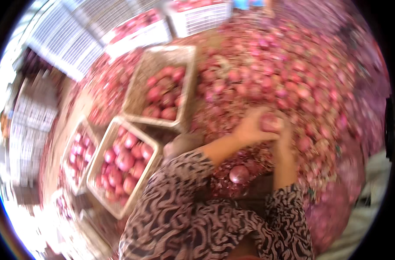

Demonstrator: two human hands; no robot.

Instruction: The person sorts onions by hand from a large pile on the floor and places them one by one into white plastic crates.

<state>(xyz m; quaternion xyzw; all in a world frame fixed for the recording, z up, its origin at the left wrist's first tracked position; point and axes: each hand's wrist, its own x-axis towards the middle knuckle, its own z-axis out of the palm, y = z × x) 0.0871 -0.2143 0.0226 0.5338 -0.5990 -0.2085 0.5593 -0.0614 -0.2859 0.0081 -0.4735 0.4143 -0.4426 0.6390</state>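
A red onion [269, 123] is held between my two hands, in front of a large heap of red onions [282, 78]. My left hand [253, 125] comes in from the left with its fingers around the onion; my right hand [284, 130] closes on its right side. Both hands are blurred, so single fingers are hard to tell. Nearer to me, below the hands, a larger red onion [239, 174] lies among loose dry skins. Left of my forearm, a plastic crate [187, 87] holds several onions at one end, and a fuller crate [98, 165] of onions stands nearer.
Another narrow-looking crate of onions [79, 149] stands farther left. Filled white crates [204, 19] and stacked white crates [64, 42] line the back. Purple mesh sacks [327, 214] lie at the right. Loose skins cover the ground. Part of another person [269, 8] shows at the top edge.
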